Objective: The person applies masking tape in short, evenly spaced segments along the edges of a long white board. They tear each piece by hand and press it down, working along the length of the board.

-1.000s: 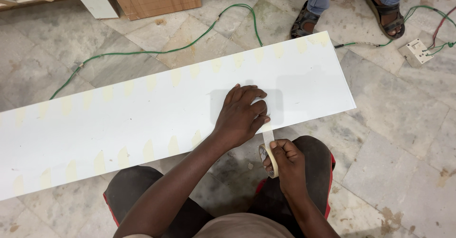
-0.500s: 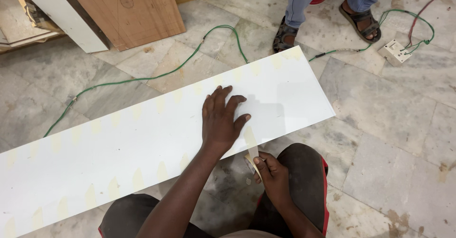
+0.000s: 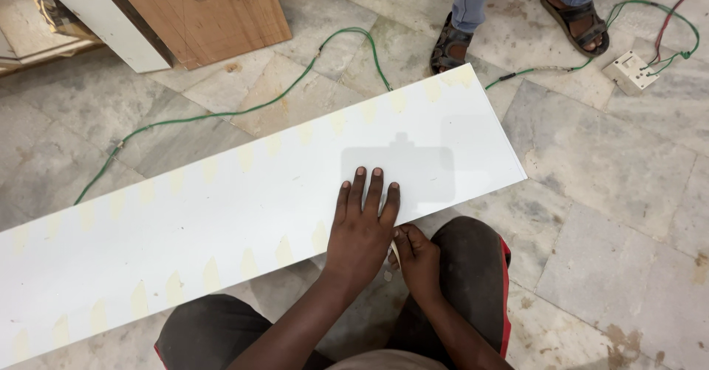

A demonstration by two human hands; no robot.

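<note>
Left hand (image 3: 362, 226): flat, fingers spread, pressing white board (image 3: 221, 215) on the floor. Right hand (image 3: 415, 258): pinched on a strip of tape (image 3: 395, 252) at board's near edge, apparently; strip mostly hidden. Beyond: green cable (image 3: 244, 108), socket box (image 3: 629, 71), bystander's sandalled feet (image 3: 509, 30), cut off.

The long white board (image 3: 221, 215) looks smooth and matt, with paper-like tape strips (image 3: 211, 274) along its edges. The floor (image 3: 620, 215) is polished, stained stone. At eleven o'clock leans a bare wood panel (image 3: 203, 12).
</note>
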